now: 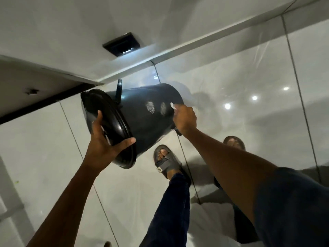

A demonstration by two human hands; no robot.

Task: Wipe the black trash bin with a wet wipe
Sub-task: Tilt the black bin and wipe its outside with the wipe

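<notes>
Head view: left hand (101, 148) grips tilted black trash bin (142, 122) lid; right hand (184, 119) pinches wet wipe (173, 105); sandalled foot (164, 161) below.

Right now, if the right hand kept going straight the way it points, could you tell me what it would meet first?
The right hand holds a wet wipe and already seems to rest against the side of the black trash bin, near its base. Going on, it would press into that wall, close to two pale smudges; depth is hard to judge.
</notes>
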